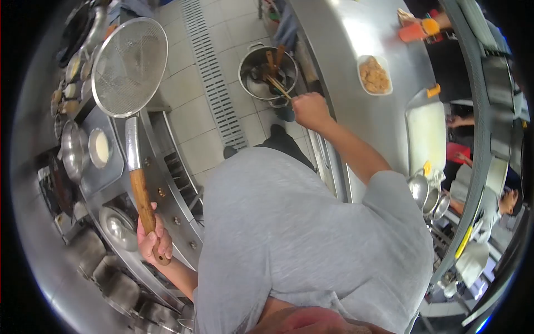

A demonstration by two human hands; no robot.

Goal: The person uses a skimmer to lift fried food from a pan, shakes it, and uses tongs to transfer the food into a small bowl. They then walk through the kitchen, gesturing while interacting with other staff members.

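My left hand [156,240] is wrapped around the wooden handle of a large round mesh strainer [130,67]. The strainer is raised in front of the stove side, its mesh tilted to face the camera. My right hand [311,110] is closed on the end of thin wooden chopsticks [280,88]. Their other end reaches into a steel pot [242,72] standing low by the counter. Several wooden-handled utensils [275,57] lean inside that pot; their lower ends are hard to make out.
On the right counter [356,145] are a white tub of orange-brown food [374,74] and a white cutting board [426,139]. A person's hand holds an orange bottle [414,31] beyond. A bowl of white contents [100,148] stands at left. A drain grate [211,72] crosses the tiled floor.
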